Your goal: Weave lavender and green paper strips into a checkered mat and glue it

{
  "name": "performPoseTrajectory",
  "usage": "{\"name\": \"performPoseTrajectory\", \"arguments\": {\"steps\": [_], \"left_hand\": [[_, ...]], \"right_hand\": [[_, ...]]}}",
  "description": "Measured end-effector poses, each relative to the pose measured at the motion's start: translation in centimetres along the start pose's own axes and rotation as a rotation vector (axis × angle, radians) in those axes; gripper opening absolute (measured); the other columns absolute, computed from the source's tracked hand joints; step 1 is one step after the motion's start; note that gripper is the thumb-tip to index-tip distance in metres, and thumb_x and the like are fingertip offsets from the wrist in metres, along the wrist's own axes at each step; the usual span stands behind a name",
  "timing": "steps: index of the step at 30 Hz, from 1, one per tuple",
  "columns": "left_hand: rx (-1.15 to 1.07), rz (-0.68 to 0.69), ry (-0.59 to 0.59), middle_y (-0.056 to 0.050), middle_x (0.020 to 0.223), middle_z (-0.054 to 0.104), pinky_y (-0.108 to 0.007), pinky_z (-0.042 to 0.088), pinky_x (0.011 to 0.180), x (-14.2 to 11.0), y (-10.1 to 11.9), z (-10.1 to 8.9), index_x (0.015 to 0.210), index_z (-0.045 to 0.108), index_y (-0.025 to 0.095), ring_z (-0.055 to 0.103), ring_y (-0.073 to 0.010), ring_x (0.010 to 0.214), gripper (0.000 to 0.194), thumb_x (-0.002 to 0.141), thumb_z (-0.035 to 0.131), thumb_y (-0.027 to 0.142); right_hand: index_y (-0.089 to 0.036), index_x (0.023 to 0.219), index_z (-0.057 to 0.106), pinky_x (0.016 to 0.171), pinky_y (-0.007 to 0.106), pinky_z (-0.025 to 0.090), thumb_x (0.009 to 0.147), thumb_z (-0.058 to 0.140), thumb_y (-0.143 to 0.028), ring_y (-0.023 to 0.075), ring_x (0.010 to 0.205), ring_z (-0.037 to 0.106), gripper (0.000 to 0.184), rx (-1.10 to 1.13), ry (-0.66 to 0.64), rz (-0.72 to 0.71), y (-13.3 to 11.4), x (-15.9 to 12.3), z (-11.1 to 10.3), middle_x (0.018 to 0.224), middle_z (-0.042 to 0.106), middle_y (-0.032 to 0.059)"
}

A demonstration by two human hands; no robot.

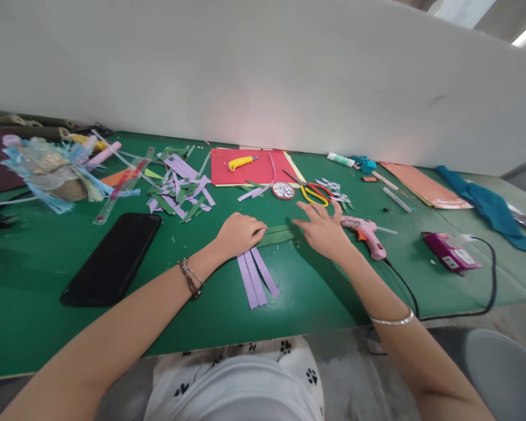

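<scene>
My left hand (240, 234) is closed over the place where purple paper strips (255, 278) and green paper strips (278, 235) meet. The purple ones fan out toward me below the fingers, while the green ones stretch right across the table. How they cross under the palm is hidden. With its fingers spread, my right hand (322, 231) hovers around the right end of the green strips; I see nothing in it. Just beyond it lie scissors (318, 196) with yellow and red handles. A pink glue gun (368, 234) rests beside it on the right.
A black phone (114, 260) lies left of my arm. Behind are a heap of cut strips (182, 184), red paper (219, 169) bearing a yellow cutter (242, 162), and a round container (283, 190). A cord runs from the glue gun to a purple box (450, 252).
</scene>
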State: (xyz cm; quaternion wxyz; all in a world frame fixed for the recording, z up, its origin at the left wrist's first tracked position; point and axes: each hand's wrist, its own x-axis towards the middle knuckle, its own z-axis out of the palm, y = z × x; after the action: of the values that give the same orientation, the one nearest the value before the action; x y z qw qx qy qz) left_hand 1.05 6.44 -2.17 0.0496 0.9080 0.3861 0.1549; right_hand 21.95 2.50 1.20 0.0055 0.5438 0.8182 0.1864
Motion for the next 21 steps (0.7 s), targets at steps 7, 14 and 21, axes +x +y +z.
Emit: {"name": "performPoseTrajectory", "arguments": {"steps": [7, 14, 21], "left_hand": [[0.005, 0.019, 0.001, -0.006, 0.076, 0.068, -0.029, 0.036, 0.064, 0.0, 0.0, -0.1, 0.091, 0.067, 0.018, 0.06, -0.018, 0.072, 0.031, 0.085, 0.037, 0.025], [0.025, 0.01, 0.014, -0.003, 0.064, 0.065, -0.03, 0.034, 0.067, -0.3, 0.0, -0.3, 0.079, 0.069, 0.02, 0.057, -0.0153, 0.064, 0.035, 0.084, 0.035, 0.025], [-0.131, -0.038, 0.065, -0.003, 0.07, 0.063, -0.03, 0.036, 0.069, -0.6, -0.3, -0.9, 0.072, 0.061, 0.017, 0.055, -0.0146, 0.065, 0.038, 0.086, 0.026, 0.024]], "right_hand": [[-0.031, 0.109, 0.059, 0.098, 0.053, 0.006, 0.079, 0.037, -0.013, 0.0225, 0.115, 0.036, 0.041, 0.118, 0.043, -0.07, -2.3, 0.2, 0.0, 0.132, 0.044, 0.0038], [-0.029, 0.1, 0.064, 0.097, 0.055, 0.007, 0.074, 0.037, -0.006, 0.0237, 0.115, 0.037, 0.043, 0.098, -0.028, -0.025, -1.9, -0.1, 0.7, 0.131, 0.045, 0.0046], [-0.029, 0.1, 0.064, 0.097, 0.053, 0.008, 0.075, 0.037, -0.004, 0.023, 0.113, 0.04, 0.045, 0.113, 0.073, 0.087, -2.1, 0.4, 0.2, 0.126, 0.05, 0.0052]]}}
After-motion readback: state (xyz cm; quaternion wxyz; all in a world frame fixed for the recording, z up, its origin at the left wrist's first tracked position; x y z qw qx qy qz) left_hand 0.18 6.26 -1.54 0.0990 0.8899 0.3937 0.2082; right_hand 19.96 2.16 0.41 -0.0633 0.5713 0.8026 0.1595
